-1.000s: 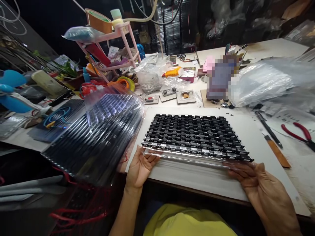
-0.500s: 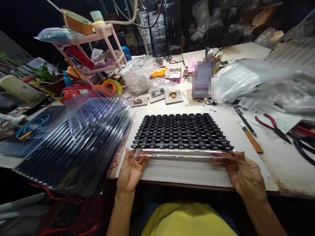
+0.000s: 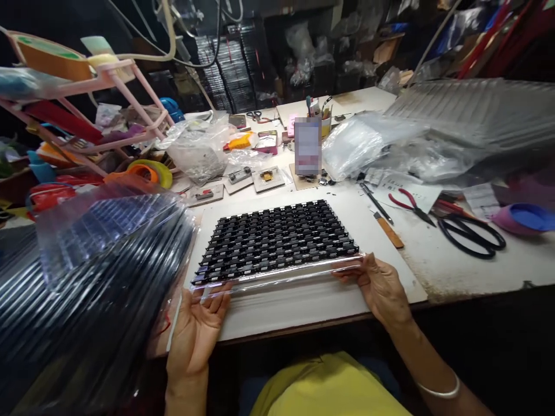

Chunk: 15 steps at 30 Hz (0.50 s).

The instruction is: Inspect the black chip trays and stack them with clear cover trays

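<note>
A clear plastic tray [image 3: 277, 278] with rows of small black parts [image 3: 277, 240] lies over the white board [image 3: 277, 315], its near edge raised between my hands. My left hand [image 3: 197, 318] grips the near left corner, thumb on the rim and fingers underneath. At the near right corner my right hand [image 3: 379, 286] pinches the rim, with its fingertips partly hidden beneath the clear plastic. Left of the board is a stack of filled trays [image 3: 108, 289], with an empty-looking clear tray [image 3: 108, 231] on top.
Red-handled pliers [image 3: 411, 205], black scissors [image 3: 470, 236] and a wooden-handled blade [image 3: 388, 230] lie to the right. Clear plastic bags [image 3: 373, 144] are heaped behind them. A pink rack [image 3: 125, 75] stands at the back left, and small fixtures [image 3: 267, 179] sit beyond the board.
My view has turned to the right, so the bench appears shifted left. Both hands still hold the tray's near corners, and the tray now looks slightly tilted in view.
</note>
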Motion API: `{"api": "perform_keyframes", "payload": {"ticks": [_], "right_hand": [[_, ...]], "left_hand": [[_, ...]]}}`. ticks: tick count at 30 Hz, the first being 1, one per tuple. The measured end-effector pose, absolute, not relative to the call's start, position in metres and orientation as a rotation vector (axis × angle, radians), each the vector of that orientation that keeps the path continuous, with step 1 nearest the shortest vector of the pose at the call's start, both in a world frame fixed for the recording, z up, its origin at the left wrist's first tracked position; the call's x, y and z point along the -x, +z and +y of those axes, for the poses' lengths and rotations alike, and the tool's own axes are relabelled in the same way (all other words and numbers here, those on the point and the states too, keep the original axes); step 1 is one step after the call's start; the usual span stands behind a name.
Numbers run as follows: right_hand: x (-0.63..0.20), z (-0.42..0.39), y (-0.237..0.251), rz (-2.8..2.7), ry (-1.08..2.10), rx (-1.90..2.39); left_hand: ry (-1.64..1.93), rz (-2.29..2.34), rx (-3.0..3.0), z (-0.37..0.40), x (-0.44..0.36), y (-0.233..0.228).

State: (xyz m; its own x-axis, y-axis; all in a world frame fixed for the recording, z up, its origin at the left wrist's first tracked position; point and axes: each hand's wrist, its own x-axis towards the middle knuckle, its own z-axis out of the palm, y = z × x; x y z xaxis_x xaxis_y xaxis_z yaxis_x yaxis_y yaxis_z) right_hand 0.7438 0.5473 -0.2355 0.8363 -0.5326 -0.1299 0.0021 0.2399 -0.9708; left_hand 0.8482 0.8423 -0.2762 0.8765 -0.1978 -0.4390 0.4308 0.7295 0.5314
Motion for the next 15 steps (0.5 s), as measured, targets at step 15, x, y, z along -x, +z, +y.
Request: {"api": "perform_keyframes", "payload": {"ticks": [15], "right_hand": [[-0.741, 0.545, -0.234, 0.424, -0.334, 1.232]], "left_hand": [[-0.313, 0.66, -0.761, 0.827, -0.854, -0.254]]}}
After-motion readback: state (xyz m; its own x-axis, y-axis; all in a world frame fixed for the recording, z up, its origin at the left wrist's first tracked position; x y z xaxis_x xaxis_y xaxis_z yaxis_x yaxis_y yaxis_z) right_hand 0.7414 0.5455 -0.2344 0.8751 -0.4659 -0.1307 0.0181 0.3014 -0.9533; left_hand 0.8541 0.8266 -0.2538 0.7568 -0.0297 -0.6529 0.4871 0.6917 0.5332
